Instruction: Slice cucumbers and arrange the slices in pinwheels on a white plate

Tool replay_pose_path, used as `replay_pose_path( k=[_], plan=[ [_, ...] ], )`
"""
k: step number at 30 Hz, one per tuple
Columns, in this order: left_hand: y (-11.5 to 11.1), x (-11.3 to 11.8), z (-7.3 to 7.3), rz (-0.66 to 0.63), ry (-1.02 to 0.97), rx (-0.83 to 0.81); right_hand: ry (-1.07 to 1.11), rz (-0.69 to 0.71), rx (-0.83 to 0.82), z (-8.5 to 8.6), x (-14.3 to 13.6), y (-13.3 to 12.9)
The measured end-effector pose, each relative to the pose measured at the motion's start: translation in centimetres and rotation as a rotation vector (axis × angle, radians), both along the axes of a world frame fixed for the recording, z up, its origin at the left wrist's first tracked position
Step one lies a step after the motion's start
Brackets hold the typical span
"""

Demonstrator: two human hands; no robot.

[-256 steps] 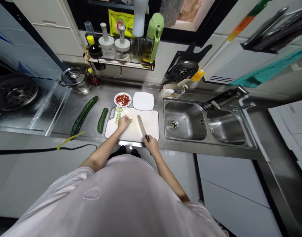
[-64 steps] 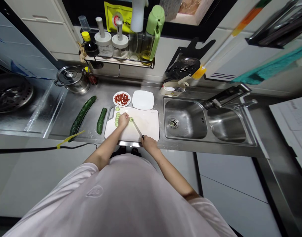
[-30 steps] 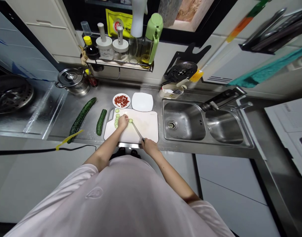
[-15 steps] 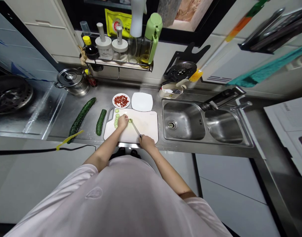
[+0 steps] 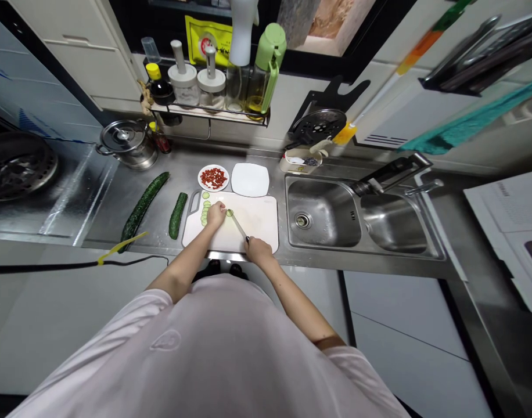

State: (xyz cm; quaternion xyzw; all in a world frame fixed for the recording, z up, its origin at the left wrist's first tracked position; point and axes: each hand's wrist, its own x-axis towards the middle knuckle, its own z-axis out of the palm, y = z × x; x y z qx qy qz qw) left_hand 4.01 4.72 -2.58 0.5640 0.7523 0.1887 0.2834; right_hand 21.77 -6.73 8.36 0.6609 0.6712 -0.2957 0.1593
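Note:
My right hand (image 5: pixel 258 251) is wrapped round the handle of a knife (image 5: pixel 240 225), whose blade points up and left over the white cutting board (image 5: pixel 261 215). At the blade's tip lies a green slice (image 5: pixel 230 213). My left hand (image 5: pixel 216 215) is closed just left of that slice; what its fingers hold, if anything, is too small to make out. Several pale green slices (image 5: pixel 204 215) form a column beside it, with one slice (image 5: pixel 205 195) higher up. A short cucumber piece (image 5: pixel 178 216) and a long cucumber (image 5: pixel 144 204) rest left of the board.
Behind the board are a plate of red pieces (image 5: pixel 213 177) and a white square plate (image 5: pixel 250 179). A double sink (image 5: pixel 324 212) is at the right. A steel pot (image 5: pixel 129 145) stands back left, and a rack (image 5: pixel 214 113) holds jars and bottles.

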Motion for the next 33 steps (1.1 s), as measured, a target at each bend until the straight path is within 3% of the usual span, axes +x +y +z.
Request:
replay_pose_path(
  k=[15, 33],
  plan=[
    [0.1, -0.1, -0.5, -0.007, 0.012, 0.028, 0.006, -0.003, -0.010, 0.0, 0.2, -0.2],
    [-0.3, 0.1, 1.1, -0.030, 0.018, -0.013, -0.008, -0.008, -0.007, 0.4, 1.0, -1.5]
  ],
)
